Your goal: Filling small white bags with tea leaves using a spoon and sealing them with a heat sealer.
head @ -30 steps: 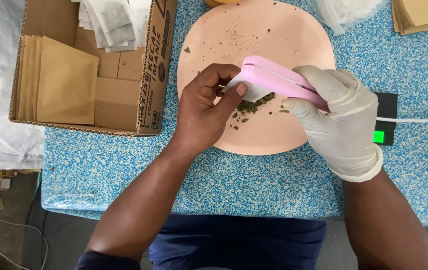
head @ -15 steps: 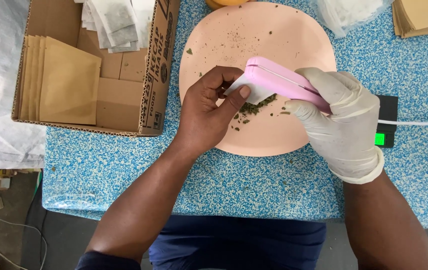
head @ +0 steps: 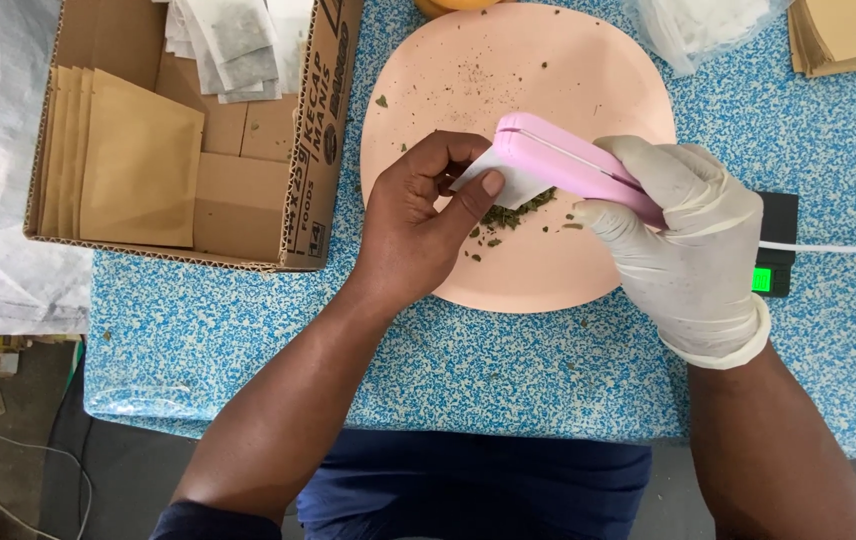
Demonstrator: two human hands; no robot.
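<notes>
Blue-and-white speckled tabletop (head: 508,370), grey floor with cables at lower left. Centre: round pink plate (head: 448,70) scattered with green dried leaf bits (head: 513,213). Left: open cardboard box (head: 248,150) with dark lettering on its flap, holding a row of plain brown paper pouches (head: 133,165) and a heap of small white sachets (head: 233,45). Top right: another stack of brown pouches (head: 848,35). Right edge: small black device with green light (head: 776,258). Left hand (head: 418,235), bare, pinches a white sachet (head: 503,185) over the plate. Right hand (head: 693,250), gloved, grips a pink handheld sealer (head: 568,160) clamped on that sachet.
</notes>
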